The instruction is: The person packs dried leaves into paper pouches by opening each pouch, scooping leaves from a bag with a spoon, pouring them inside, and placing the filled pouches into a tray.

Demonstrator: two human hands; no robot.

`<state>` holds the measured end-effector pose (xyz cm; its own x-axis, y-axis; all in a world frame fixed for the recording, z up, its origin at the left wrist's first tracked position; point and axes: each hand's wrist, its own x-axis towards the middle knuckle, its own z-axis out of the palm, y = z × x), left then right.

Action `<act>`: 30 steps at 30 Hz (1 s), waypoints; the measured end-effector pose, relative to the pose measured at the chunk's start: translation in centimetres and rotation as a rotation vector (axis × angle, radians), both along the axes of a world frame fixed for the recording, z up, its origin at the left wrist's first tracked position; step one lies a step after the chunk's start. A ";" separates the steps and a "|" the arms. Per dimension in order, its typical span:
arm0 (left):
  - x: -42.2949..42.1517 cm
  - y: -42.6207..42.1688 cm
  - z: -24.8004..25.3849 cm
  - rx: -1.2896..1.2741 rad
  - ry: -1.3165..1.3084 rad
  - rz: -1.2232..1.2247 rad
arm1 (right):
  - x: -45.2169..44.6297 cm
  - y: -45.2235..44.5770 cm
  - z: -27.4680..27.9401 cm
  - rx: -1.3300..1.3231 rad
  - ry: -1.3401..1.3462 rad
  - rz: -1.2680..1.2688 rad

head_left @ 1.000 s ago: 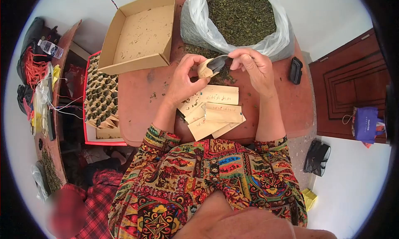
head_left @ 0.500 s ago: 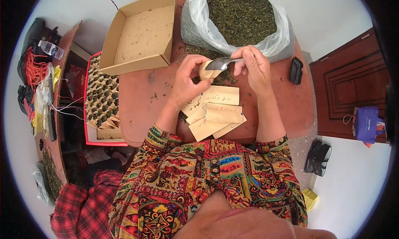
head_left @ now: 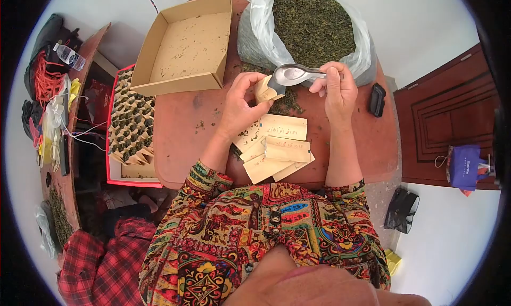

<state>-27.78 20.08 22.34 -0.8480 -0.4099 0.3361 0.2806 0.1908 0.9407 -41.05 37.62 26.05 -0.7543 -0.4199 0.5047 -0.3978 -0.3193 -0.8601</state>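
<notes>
My left hand (head_left: 239,105) is closed around a small brown paper packet (head_left: 263,91), whose mouth stands open toward the right and shows a dark grey inside. Between the fingers and thumb of my right hand (head_left: 338,88) is the handle of a metal spoon (head_left: 291,75). Its bowl lies just above the packet's mouth and looks bare; whether they touch, I cannot tell. Below my hands, several flat paper packets (head_left: 286,149) with printed marks overlap on the table. Dried leaves (head_left: 287,102) are scattered beneath the open packet.
A clear plastic bag (head_left: 261,45) full of dried leaves (head_left: 314,26) stands at the table's back. Left of it sits a shallow cardboard box (head_left: 189,40) with leaf crumbs. A red-edged box (head_left: 130,130) holds many filled packets. A black object (head_left: 377,99) lies near the table's (head_left: 367,141) right edge.
The spoon has moved up and right, out of the packet's mouth, and its bowl now shows. My right hand has shifted slightly right, while my left still holds the packet.
</notes>
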 end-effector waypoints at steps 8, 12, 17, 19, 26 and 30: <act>0.0 -0.3 -0.2 0.052 -0.023 -0.009 | -1.8 1.0 0.3 -0.124 -0.097 -0.068; -0.2 -0.6 -0.4 0.080 -0.005 -0.004 | -4.7 1.5 0.7 -0.130 -0.216 -0.104; -0.1 -0.7 -0.2 0.091 0.001 0.018 | -7.8 0.2 2.5 0.438 0.072 -0.398; -0.1 -0.7 -0.3 0.116 0.006 0.007 | -9.3 -0.7 2.3 0.603 0.223 -0.477; -0.3 -1.2 -0.3 0.062 0.040 0.040 | -10.9 -4.7 -1.0 0.714 0.228 -0.293; -0.1 -1.3 -0.4 0.029 -0.024 0.007 | -9.9 -4.8 -1.3 0.641 -0.022 -0.188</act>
